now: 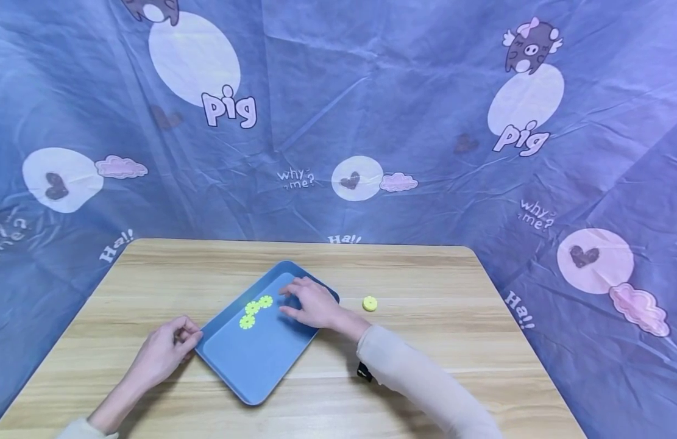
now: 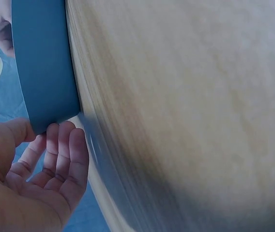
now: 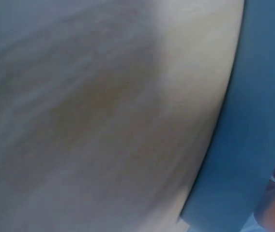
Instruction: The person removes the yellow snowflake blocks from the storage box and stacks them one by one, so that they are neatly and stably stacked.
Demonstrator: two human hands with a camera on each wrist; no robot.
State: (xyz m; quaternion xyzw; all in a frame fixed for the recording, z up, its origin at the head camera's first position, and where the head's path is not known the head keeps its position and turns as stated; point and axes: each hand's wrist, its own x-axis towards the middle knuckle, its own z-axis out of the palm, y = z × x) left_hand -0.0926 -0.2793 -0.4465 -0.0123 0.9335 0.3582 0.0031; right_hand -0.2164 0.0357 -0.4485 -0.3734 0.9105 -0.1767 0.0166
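A blue rectangular tray [image 1: 239, 360] lies at an angle on the wooden table. My left hand [image 1: 165, 350] pinches its near-left corner; in the left wrist view the thumb of that hand [image 2: 36, 179] is at the rim and the fingertips meet the end wall. Inside the tray, three yellow-green notched plastic discs [image 1: 253, 308] form a bent row, edges touching. My right hand [image 1: 313, 303] hovers over the tray's right part, fingers spread and slightly bent, holding nothing, just right of the discs. The right wrist view has the tray's outer wall [image 3: 244, 145] and part of the hand beyond it.
To the right of the tray, a yellow-green round piece [image 1: 370, 303] sits on the table [image 1: 426, 341]. A small black object [image 1: 364, 372] is partly hidden under the right sleeve [image 1: 420, 378]. A blue printed cloth [image 1: 316, 122] hangs behind and beside the table.
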